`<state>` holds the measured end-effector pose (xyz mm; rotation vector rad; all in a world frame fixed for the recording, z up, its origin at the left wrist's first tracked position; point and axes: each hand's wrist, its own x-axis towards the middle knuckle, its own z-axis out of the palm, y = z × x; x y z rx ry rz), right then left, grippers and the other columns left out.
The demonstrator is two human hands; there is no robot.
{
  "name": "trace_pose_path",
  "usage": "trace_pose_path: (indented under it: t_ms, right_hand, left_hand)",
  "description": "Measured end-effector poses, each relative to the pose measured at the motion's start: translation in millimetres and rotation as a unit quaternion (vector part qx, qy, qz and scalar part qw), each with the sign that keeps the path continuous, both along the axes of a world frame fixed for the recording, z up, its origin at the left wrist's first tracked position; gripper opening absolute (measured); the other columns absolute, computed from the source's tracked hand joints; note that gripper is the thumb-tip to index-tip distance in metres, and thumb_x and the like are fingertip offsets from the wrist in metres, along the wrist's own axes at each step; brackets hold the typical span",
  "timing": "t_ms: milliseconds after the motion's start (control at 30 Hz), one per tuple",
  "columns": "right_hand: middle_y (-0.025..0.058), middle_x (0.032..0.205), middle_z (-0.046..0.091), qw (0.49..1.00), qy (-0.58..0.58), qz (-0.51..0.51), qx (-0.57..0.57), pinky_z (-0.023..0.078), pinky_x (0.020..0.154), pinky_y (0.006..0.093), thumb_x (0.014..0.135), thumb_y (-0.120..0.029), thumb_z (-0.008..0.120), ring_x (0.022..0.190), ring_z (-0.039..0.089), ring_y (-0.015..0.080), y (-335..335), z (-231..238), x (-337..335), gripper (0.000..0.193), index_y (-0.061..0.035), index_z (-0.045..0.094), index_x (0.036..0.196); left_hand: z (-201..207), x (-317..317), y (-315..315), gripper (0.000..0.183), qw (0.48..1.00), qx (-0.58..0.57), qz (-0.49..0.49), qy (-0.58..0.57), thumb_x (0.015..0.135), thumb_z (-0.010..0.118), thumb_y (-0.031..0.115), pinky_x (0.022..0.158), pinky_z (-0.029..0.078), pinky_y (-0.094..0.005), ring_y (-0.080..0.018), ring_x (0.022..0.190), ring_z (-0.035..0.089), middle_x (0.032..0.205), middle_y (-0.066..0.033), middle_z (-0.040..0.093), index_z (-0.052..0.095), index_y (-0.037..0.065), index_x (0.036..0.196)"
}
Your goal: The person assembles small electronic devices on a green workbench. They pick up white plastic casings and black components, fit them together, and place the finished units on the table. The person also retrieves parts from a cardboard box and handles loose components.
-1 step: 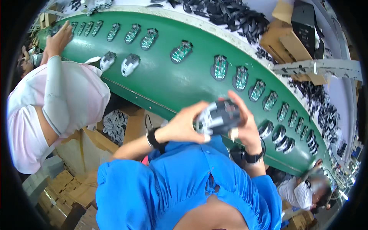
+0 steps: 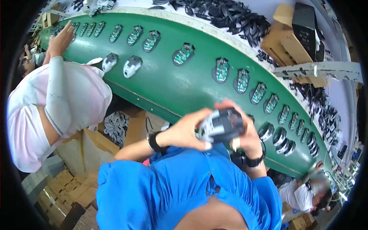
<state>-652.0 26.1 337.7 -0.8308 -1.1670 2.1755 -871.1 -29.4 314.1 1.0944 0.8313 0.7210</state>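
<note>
- Your left fingers (image 2: 201, 114), half curled, hold one side of a grey-and-black computer mouse (image 2: 224, 124)!
- Your right fingers (image 2: 245, 118) bend around its other side!
- Beyond both sets: bare mouse circuit boards (image 2: 183, 54) dotting the green counter (image 2: 157, 76)!

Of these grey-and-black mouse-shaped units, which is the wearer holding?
The raised unit, between the left hand and right hand; the two similar units at upper left lie on the green surface.

Far to your right, you have faint pale print (image 2: 305, 36) on the side of the black box (image 2: 304, 20), too small to read. Nowhere else before you can any lettering be made out.
</note>
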Motion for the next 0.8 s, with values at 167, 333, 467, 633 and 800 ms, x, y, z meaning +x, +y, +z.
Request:
trace_pose_path:
  t_ms: [167,333,467,633,800]
  right_hand:
    - [0.0112,0.135,0.046,0.999,-0.001,0.025,-0.045,0.036,0.104,0.0359,0.05,-0.027,0.082,0.121,0.049,0.0214,-11,51,-11,0.097,-0.0017,0.04,0.134]
    - [0.0117,0.135,0.044,0.991,-0.084,0.046,0.097,0.034,0.104,0.0342,0.058,-0.023,0.084,0.123,0.046,0.0225,-12,52,-15,0.086,-0.0027,0.045,0.131]
    - [0.0101,0.117,0.054,0.962,-0.067,0.034,0.261,0.04,0.097,0.033,0.056,-0.021,0.085,0.113,0.051,0.0209,-3,25,-13,0.076,-0.0012,0.054,0.122]
    - [0.0045,0.114,0.059,0.996,-0.05,-0.064,0.029,0.046,0.09,0.0271,0.061,-0.009,0.078,0.103,0.058,0.013,-3,-44,6,0.065,-0.0034,0.054,0.121]
    - [0.0087,0.123,0.054,0.963,-0.105,-0.245,0.034,0.045,0.092,0.0317,0.072,-0.008,0.071,0.111,0.054,0.0173,-31,-101,10,0.058,-0.0069,0.051,0.127]
  left_hand:
    - [43,10,-8,0.082,0.98,0.172,0.094,0.039,0.062,0.083,0.028,0.085,0.048,-0.0357,-0.0257,0.102,0.06,0.11,-0.016,0.059,0.046,-0.004,0.127]
    - [50,5,-8,0.073,0.945,0.26,0.116,0.161,0.057,0.083,0.024,0.08,0.051,-0.0392,-0.0337,0.094,0.062,0.105,-0.0199,0.06,0.051,-0.007,0.115]
    - [35,9,-3,0.073,0.929,0.304,0.152,0.146,0.054,0.087,0.026,0.082,0.05,-0.0305,-0.0231,0.092,0.066,0.102,-0.0153,0.065,0.058,-0.004,0.113]
    - [-11,33,25,0.049,0.971,0.142,0.096,0.167,0.059,0.082,0.022,0.067,0.048,-0.028,-0.0139,0.072,0.059,0.083,-0.0074,0.063,0.062,0.002,0.099]
    - [-57,49,33,0.045,0.955,0.101,0.098,0.26,0.06,0.08,0.021,0.068,0.047,-0.0273,-0.0118,0.072,0.058,0.08,-0.0093,0.063,0.062,0.003,0.097]
